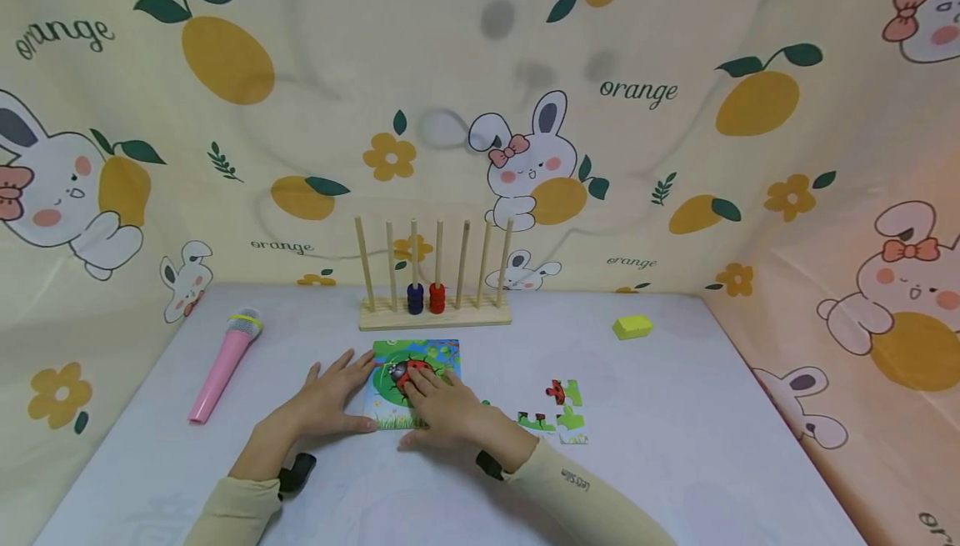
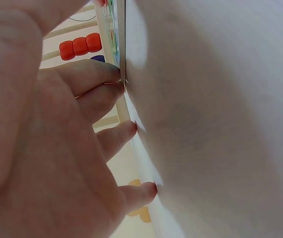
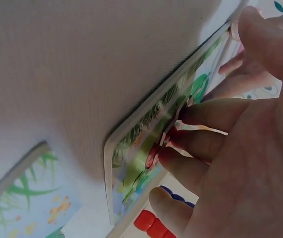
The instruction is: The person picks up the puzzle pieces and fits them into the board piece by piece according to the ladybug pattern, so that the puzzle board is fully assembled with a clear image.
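Observation:
A square ladybug jigsaw puzzle (image 1: 390, 414) lies flat on the table, with green leaf, blue sky and grass around the red ladybug. My left hand (image 1: 327, 398) rests at its left side, fingers spread and fingertips touching the edge and table; the left wrist view shows the palm (image 2: 47, 134). Across the picture lies my right hand (image 1: 448, 409), its fingertips pressing on the ladybug. In the right wrist view those fingers (image 3: 196, 144) meet a slightly raised red-and-green puzzle piece (image 3: 154, 154). The right hand covers part of the board.
Loose puzzle pieces (image 1: 572, 419) lie to the right of the board. Behind it stands a wooden peg rack (image 1: 435, 321) with blue beads (image 1: 416, 299) and red beads (image 1: 437, 298). A pink microphone (image 1: 221, 371) lies at left, a yellow block (image 1: 632, 328) at back right.

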A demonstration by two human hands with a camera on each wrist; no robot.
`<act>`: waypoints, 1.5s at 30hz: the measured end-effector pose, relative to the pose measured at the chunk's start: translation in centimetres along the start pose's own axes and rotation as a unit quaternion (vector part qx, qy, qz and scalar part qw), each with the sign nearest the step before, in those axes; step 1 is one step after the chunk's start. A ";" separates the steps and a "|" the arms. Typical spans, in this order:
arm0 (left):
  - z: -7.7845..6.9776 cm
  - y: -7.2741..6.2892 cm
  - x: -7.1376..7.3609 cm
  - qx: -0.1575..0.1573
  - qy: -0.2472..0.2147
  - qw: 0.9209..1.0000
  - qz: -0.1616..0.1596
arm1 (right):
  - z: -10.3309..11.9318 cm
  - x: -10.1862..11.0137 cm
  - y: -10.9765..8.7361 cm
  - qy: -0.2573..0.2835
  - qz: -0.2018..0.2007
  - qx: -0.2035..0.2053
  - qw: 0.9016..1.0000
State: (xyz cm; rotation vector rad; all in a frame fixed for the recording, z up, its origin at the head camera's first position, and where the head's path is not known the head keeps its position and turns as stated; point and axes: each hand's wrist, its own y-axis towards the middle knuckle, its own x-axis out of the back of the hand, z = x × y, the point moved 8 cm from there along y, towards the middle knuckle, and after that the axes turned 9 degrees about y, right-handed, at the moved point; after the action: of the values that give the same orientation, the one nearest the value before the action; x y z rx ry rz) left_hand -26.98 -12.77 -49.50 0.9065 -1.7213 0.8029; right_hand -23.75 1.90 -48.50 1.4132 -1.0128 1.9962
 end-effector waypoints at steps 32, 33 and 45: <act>0.0 -0.2 0.1 -0.003 0.002 1.000 -0.006 | -13.7 4.2 -8.2 0.134 -0.157 -0.110 0.972; 0.0 -0.2 0.1 -0.003 0.002 1.000 -0.006 | -14.3 4.0 -8.7 0.135 -0.156 -0.121 0.971; -0.3 -0.2 0.3 0.001 -0.001 1.000 -0.004 | -19.4 2.7 -13.0 0.192 -0.225 -0.172 0.940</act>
State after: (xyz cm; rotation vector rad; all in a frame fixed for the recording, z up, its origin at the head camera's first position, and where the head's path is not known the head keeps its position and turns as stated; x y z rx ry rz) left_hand -26.68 -12.68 -49.11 0.9145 -1.7189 0.7981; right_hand -26.16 25.13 -45.90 0.9154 -0.7357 1.5770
